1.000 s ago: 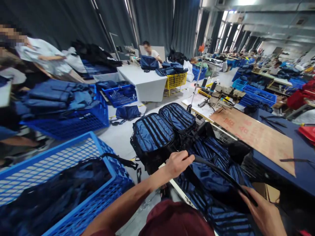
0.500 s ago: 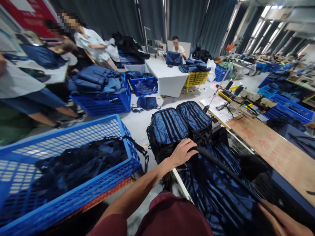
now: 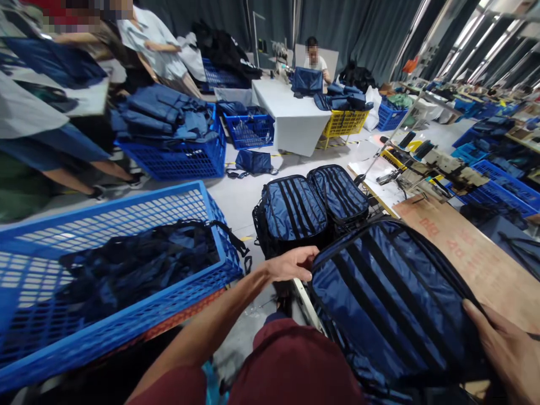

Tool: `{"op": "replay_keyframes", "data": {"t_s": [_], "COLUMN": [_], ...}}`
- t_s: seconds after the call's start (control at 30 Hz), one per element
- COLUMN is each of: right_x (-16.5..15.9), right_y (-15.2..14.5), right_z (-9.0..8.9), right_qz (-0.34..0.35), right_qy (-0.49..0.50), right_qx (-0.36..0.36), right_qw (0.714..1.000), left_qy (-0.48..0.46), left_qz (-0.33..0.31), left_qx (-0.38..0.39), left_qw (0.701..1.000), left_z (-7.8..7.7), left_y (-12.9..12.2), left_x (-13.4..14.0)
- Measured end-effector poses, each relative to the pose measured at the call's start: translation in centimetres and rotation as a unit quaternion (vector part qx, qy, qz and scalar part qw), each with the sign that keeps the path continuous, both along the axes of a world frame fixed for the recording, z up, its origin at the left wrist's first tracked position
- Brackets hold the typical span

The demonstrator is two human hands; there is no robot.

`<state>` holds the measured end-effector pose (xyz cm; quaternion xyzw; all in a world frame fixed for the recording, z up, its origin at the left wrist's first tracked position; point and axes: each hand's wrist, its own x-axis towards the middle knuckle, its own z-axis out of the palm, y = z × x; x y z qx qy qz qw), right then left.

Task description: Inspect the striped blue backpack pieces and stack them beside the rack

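A navy backpack (image 3: 388, 304) with black webbing bands across its face and black piped edges lies tilted in front of me, its banded face upward. At its upper left corner is my left hand (image 3: 291, 263), thumb and fingers curled on the edge. My right hand (image 3: 502, 343) grips the right edge, thumb on the face and the other fingers partly hidden. Beyond it, two similar backpacks, a left one (image 3: 293, 208) and a right one (image 3: 340, 191), sit side by side. More blue material shows beneath the held backpack.
On my left stands a blue plastic crate (image 3: 202, 219) with dark straps and fabric inside. A brown board (image 3: 459, 253) and a sewing machine (image 3: 451, 163) are at the right. Farther off are a white table (image 3: 291, 107), a yellow basket (image 3: 346, 124), filled crates and several people.
The backpack has turned so that its banded face now shows broadly toward me. My left hand has moved slightly left and down; my right hand has come up along the right edge.
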<state>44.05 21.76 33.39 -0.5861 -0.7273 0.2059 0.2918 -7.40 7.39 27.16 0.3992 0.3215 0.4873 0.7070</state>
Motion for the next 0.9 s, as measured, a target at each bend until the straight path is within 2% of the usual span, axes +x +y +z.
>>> {"op": "replay_keyframes", "data": {"t_s": [0.07,0.13,0.17,0.23,0.27,0.3,0.33,0.37,0.4,0.47,0.53,0.57,0.63,0.73,0.8,0.83,0.9], "right_x": [-2.3,-5.7,-7.7,-12.2,-14.5,-16.8,-19.0,-21.0,-22.7,-25.7,-27.9,-28.9,-30.5,-33.3,-35.8,-37.3,-40.9], "right_y": [1.5,2.4,2.7,3.1,3.3,3.6,3.9,4.3,4.7,5.9,7.3,8.0,9.5,11.8,13.4,14.2,15.8], "right_z": [0.0,0.1,0.2,0.2,0.2,0.1,0.0,-0.1,-0.1,-0.2,-0.1,-0.1,-0.2,-1.5,-3.4,-4.7,-7.8], "right_qz": [-0.020,-0.004,0.022,0.087,0.115,0.135,0.146,0.151,0.155,0.170,0.187,0.190,0.186,0.183,0.195,0.202,0.207], "right_qy": [0.017,0.045,0.061,0.089,0.103,0.119,0.134,0.150,0.164,0.188,0.205,0.209,0.205,0.170,0.147,0.138,0.127], "right_qx": [-0.041,-0.092,-0.115,-0.152,-0.163,-0.167,-0.167,-0.166,-0.169,-0.182,-0.191,-0.189,-0.171,-0.150,-0.142,-0.134,-0.113], "right_qw": [0.999,0.995,0.991,0.981,0.974,0.969,0.966,0.963,0.959,0.950,0.941,0.940,0.946,0.957,0.959,0.960,0.963], "left_qy": [0.069,0.202,0.287,0.443,0.492,0.515,0.514,0.492,0.453,0.335,0.192,0.130,0.066,0.078,0.148,0.205,0.346], "left_qz": [0.033,0.126,0.186,0.316,0.375,0.428,0.473,0.510,0.534,0.538,0.488,0.458,0.438,0.496,0.545,0.564,0.589], "left_qx": [0.018,0.055,0.081,0.126,0.135,0.133,0.121,0.105,0.088,0.049,-0.002,-0.028,-0.066,-0.088,-0.085,-0.083,-0.094], "left_qw": [0.997,0.970,0.936,0.830,0.774,0.731,0.705,0.698,0.708,0.772,0.851,0.879,0.894,0.860,0.821,0.795,0.724], "left_z": [0.4,0.7,0.7,0.9,1.0,1.0,1.0,1.0,0.8,0.0,-1.5,-2.5,-4.6,-6.9,-7.6,-7.8,-8.1], "left_y": [0.3,1.2,1.9,3.7,4.8,5.8,6.8,7.5,8.0,8.4,7.9,7.4,6.7,6.6,7.7,8.6,10.8], "left_x": [-1.8,-3.9,-5.1,-7.8,-9.4,-11.0,-12.6,-14.2,-15.5,-17.2,-17.5,-17.3,-16.4,-16.6,-18.7,-20.3,-23.9]}}
